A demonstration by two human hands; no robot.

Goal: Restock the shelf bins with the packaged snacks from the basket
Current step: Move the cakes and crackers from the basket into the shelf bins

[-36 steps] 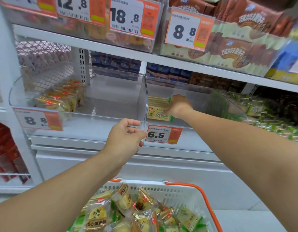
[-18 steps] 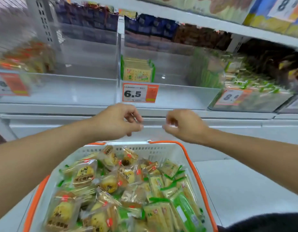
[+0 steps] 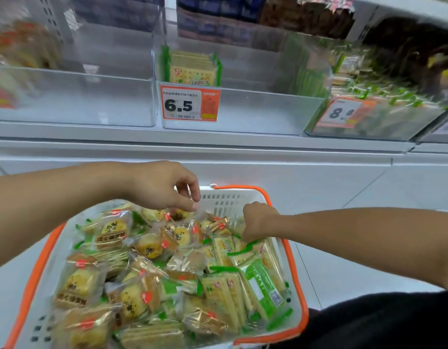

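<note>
Bin price tag [image 3: 189, 105] marked "6.5"

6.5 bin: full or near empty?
Near empty: the 6.5 bin holds only one small stack of cracker packs at its left end.

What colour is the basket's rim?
Orange, on a white basket rim; clearest in the head view.

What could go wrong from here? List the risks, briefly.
1. The white basket with orange rim mixes green-edged cracker packs with clear-wrapped round pastries; the right hand, digging among the crackers, might pull a wrong pack for the clear bin tagged 6.5.
2. The left hand hovers with no grip; slippery wrappers could slide out.
</note>
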